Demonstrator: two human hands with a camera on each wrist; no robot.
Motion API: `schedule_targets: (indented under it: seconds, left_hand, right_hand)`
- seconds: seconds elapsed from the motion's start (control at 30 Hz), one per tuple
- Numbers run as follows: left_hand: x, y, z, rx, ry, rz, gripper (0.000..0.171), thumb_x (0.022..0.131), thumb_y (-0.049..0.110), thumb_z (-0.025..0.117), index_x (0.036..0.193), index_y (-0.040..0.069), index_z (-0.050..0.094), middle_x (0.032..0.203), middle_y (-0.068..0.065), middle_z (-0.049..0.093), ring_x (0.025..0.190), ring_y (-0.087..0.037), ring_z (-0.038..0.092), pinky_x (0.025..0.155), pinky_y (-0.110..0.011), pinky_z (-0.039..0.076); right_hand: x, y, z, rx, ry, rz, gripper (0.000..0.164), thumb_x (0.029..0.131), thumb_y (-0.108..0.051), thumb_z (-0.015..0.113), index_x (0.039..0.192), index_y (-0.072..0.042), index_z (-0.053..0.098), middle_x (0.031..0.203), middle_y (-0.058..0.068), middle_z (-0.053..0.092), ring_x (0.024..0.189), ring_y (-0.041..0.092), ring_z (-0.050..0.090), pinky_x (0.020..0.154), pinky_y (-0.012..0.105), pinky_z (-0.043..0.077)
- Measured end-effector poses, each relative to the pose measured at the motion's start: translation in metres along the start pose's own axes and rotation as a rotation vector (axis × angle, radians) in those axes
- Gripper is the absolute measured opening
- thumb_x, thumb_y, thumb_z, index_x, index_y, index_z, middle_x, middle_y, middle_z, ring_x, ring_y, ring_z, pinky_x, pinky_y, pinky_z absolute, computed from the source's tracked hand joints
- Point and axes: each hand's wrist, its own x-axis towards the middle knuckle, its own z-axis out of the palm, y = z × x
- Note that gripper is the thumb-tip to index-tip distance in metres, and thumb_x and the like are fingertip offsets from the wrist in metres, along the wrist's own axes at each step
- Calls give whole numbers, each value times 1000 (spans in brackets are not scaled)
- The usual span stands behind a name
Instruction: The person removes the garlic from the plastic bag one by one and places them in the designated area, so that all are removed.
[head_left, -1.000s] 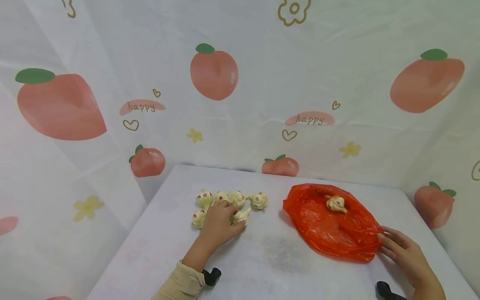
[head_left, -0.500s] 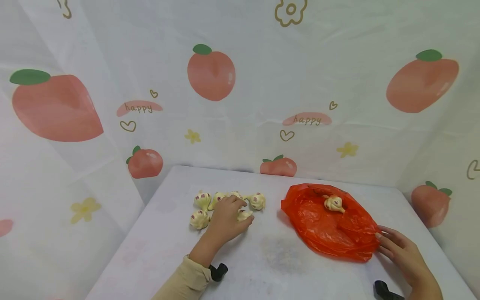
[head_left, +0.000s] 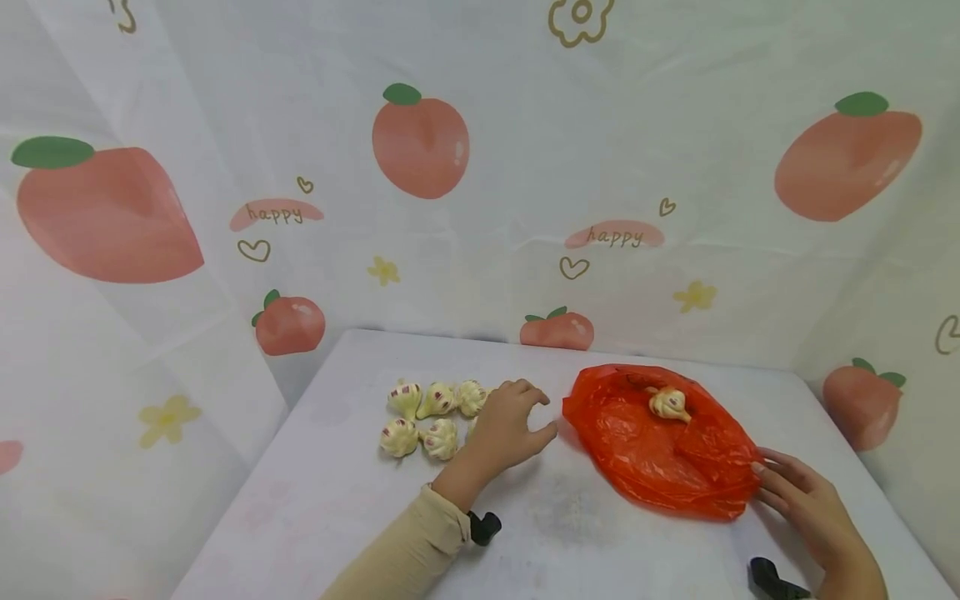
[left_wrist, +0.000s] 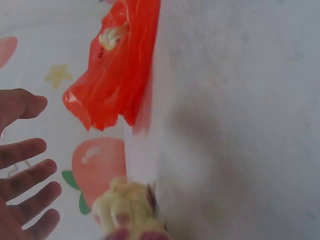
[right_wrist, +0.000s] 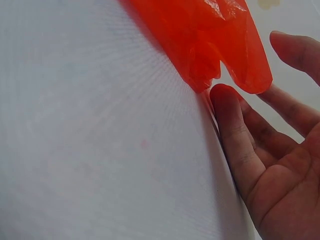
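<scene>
My left hand [head_left: 504,427] is in the air between the garlic and the bag, fingers spread with nothing between them, as its fingers [left_wrist: 30,180] in the left wrist view also show. Several pale garlic bulbs [head_left: 440,438] lie in two rows to its left, some partly hidden behind it. To the right a red plastic bag [head_left: 645,467] lies spread on the table, with one garlic bulb [head_left: 670,405] on it near the back. At the bag's right edge is my right hand [head_left: 806,504], its loosely bent fingers [right_wrist: 232,120] touching the plastic.
A white table [head_left: 315,517] carries everything. Behind it hangs a white curtain [head_left: 487,275] printed with peaches. Black wrist mounts [head_left: 485,528] stick out from both wrists.
My left hand has moved right, away from the garlic bulbs towards the bag, uncovering bulbs it hid before. The right hand and the bag stay about where they were.
</scene>
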Motion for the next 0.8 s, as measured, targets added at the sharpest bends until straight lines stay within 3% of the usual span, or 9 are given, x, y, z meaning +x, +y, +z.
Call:
schedule_targets:
  seconds: [0.27,0.43,0.7,0.8]
  left_hand:
    - [28,27,12,-21,-43,73,31,95,36,75,113,11,79,109,-2,76,97,-18,66,83,-26,55]
    - [39,41,18,2,-113,104,36,96,40,74,120,13,76,112,0,74,98,-14,64,84,-22,54]
    - [53,53,42,-2,-198,126,40,98,42,72,129,16,71,123,3,71,108,-11,62,92,-21,53]
    - [60,58,51,-2,-201,167,39,98,42,71,129,17,70,121,3,71,107,-10,63,92,-20,53]
  right_hand:
    - [-1,-4,0,-10,5,5,105,99,-68,57,169,-2,15,172,25,29,94,-22,57,89,18,60]
    - [0,-3,0,-8,-2,5,105,99,-69,57,169,-3,15,172,25,26,94,-22,57,91,20,60]
    - [1,-1,0,-5,-2,-14,103,99,-67,59,168,-2,17,162,18,48,95,-19,59,91,22,61]
    - [0,-1,-2,3,-1,-20,103,100,-66,60,168,-1,18,153,5,57,95,-19,60,89,19,60]
